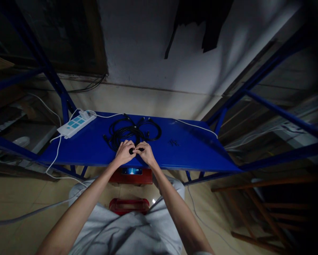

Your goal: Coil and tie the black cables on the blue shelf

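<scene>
Near the front edge of the blue table [196,152], my left hand [125,153] and my right hand [145,153] meet, fingertips pinched close together. Between them is a small black piece [131,151], possibly part of a cable; its exact kind is too small and dark to tell. Just beyond my fingers lie coiled black cables [127,132], overlapping in loops, with several connector ends sticking out. My fingers partly hide the near side of the coil. To the right of the hands, a few small thin black pieces [174,142] rest on the tabletop.
A white power strip [76,124] with blue sockets sits at the table's left end, its white cord hanging over the front edge. Blue metal posts [64,102] rise at both sides. Below are a red stool [145,177] and a red plastic object [129,205].
</scene>
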Motion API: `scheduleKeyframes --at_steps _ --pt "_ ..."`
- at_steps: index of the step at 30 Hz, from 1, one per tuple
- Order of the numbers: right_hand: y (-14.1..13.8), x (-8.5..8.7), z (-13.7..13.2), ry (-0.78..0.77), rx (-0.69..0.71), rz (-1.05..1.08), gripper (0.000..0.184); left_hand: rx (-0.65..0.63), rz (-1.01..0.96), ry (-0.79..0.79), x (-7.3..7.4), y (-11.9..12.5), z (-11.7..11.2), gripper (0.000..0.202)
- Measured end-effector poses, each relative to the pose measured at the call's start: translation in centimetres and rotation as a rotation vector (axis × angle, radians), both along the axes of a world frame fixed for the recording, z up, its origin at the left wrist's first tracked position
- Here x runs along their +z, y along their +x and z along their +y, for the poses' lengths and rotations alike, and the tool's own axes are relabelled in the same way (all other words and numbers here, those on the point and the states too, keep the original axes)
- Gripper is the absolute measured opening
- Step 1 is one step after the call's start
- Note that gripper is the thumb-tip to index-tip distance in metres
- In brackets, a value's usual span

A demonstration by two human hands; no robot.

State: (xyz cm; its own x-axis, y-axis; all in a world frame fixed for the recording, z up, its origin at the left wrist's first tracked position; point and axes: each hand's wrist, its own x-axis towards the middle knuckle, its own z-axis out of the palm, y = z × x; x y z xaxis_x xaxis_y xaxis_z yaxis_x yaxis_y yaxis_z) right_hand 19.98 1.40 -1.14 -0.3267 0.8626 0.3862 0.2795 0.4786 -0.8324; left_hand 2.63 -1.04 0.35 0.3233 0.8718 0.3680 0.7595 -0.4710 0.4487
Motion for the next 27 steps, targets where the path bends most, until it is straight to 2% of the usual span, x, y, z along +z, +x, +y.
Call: scheduleKeyframes --at_steps 8,20,27 --pt "0.56 -0.5 0.34 0.026 0.043 0.039 0.026 -0.014 -0.104 -0.029 -0.4 -0.01 0.18 0.016" --pt "0.32 -0.85 0.0 0.077 -0.035 0.101 0.025 -0.011 -0.166 -0.015 -0.51 -0.2 0.07 0.014" --pt "0.38 -0.82 -0.15 0.018 -0.047 0.141 0.026 -0.011 -0.128 0.002 -0.23 -0.16 0.0 0.013"
